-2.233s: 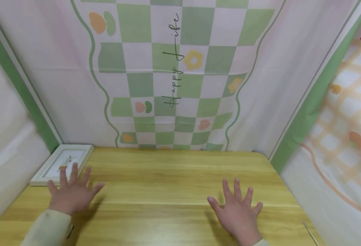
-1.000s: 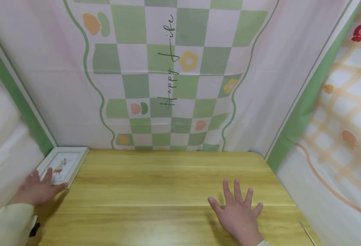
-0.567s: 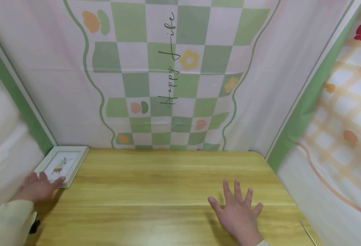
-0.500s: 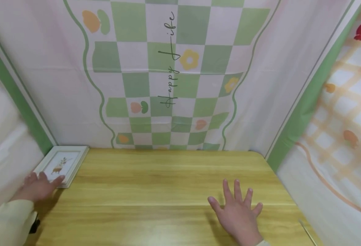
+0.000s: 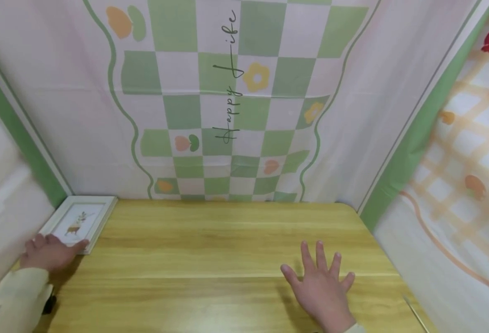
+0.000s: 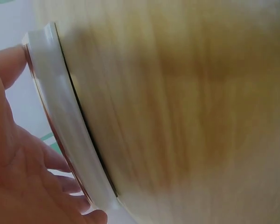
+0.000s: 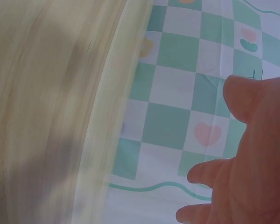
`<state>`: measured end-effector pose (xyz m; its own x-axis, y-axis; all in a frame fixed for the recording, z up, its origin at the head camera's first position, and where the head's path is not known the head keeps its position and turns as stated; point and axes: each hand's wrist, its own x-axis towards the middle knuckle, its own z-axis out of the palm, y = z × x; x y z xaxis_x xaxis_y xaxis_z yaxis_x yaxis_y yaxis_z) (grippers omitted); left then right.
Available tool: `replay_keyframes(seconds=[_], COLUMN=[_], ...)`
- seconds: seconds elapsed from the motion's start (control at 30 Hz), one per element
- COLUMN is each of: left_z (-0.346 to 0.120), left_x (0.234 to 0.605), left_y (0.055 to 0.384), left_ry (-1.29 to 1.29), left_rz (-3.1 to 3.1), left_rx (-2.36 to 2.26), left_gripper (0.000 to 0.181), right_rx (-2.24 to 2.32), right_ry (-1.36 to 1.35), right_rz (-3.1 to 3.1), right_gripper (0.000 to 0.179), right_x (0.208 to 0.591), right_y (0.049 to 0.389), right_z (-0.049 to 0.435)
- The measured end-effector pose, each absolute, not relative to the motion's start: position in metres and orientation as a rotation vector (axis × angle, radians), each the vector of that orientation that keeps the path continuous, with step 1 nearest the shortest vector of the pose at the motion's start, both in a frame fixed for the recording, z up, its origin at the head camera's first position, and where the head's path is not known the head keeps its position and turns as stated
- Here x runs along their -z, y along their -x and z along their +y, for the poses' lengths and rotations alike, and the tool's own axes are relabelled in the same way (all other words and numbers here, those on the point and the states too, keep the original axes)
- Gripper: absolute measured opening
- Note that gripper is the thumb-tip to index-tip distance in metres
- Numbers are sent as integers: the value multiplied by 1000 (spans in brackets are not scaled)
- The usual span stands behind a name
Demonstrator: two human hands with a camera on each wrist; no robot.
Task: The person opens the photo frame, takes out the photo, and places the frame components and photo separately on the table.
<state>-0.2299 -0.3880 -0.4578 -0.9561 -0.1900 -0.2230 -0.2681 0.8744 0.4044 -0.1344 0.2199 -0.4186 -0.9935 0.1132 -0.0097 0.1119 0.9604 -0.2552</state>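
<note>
Left hand (image 5: 50,254) touches picture frame (image 5: 78,219) by far-left corner of table (image 5: 211,249), clamping unclear; right hand (image 5: 321,289), fingers apart, nearer right edge.

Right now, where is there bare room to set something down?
Bare: middle of the table, between left hand and right hand, back to the checkered cloth. Crowded: the left side, where the left hand touches the picture frame.

I get soft light, pale glare on the near part of the table (image 5: 203,259), a blurred shadow on it beside the right hand (image 5: 321,289), and hazy wrist views.
</note>
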Motion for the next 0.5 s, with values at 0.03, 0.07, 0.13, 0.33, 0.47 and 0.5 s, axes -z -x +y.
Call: replay_keyframes(seconds=[0.03, 0.07, 0.13, 0.33, 0.47, 0.5], left_z=[-388, -387, -388, -387, -391, -392], left_x=[457, 456, 456, 455, 454, 454], left_y=[230, 231, 231, 228, 228, 228], left_ry=[377, 405, 453, 509, 424, 408], left_rz=[2867, 2867, 2863, 2865, 2875, 2876], left_rx=[-655, -648, -628, -629, -613, -599], left_gripper=[130, 132, 134, 135, 133, 133], right_rx=[-403, -402, -401, -386, -372, -372], right_ry=[179, 177, 173, 173, 181, 182], right_rz=[-3105, -3107, -3112, -3126, -3123, -3123], right_gripper=[98, 98, 99, 99, 99, 99], right_x=[418, 418, 418, 417, 417, 417], right_y=[135, 135, 135, 134, 134, 134], right_z=[220, 220, 219, 218, 220, 220])
